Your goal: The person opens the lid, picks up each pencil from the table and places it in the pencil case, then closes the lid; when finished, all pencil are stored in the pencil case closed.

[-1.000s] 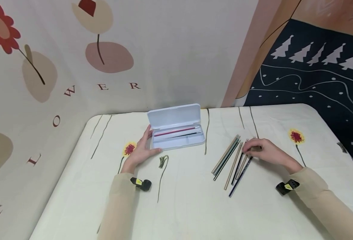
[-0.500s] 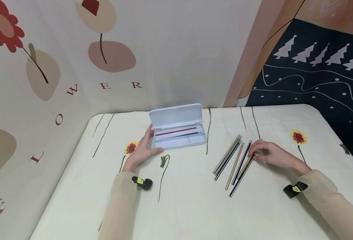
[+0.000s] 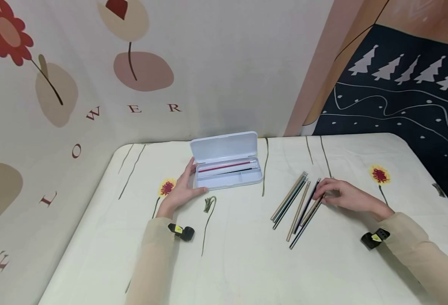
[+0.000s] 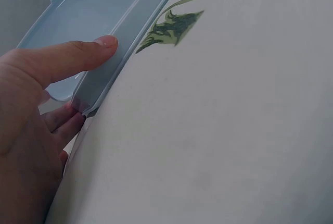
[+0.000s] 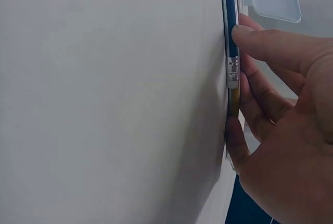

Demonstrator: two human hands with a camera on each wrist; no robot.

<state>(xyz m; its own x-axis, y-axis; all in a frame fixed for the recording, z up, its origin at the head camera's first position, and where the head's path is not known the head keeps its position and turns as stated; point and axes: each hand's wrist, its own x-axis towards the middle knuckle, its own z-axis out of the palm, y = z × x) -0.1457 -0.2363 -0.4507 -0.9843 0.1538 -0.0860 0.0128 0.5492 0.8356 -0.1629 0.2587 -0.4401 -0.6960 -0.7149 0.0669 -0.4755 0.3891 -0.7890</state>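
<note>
A pale blue pencil case [image 3: 228,183] stands with its lid up at the back of the table. My left hand [image 3: 181,192] grips its left end, thumb along the front edge; in the left wrist view, the thumb lies over the case [image 4: 125,36] and the fingers reach round the corner. A red pencil [image 3: 224,167] and a dark one lie in the case. To the right, several pencils [image 3: 298,203] fan out on the cloth. My right hand [image 3: 340,195] pinches a blue pencil [image 5: 232,41] near its eraser end, with a gold-toned pencil [image 5: 233,99] close behind it.
The table wears a white cloth [image 3: 231,262] printed with flowers and stems. A white printed curtain [image 3: 239,76] rises right behind the case. Dark fabric with pale trees [image 3: 391,101] hangs at the back right.
My right hand has shifted slightly right among the pencils, and the right-hand ones lie spread differently. The left hand keeps its place on the case. The head view has shifted a little.
</note>
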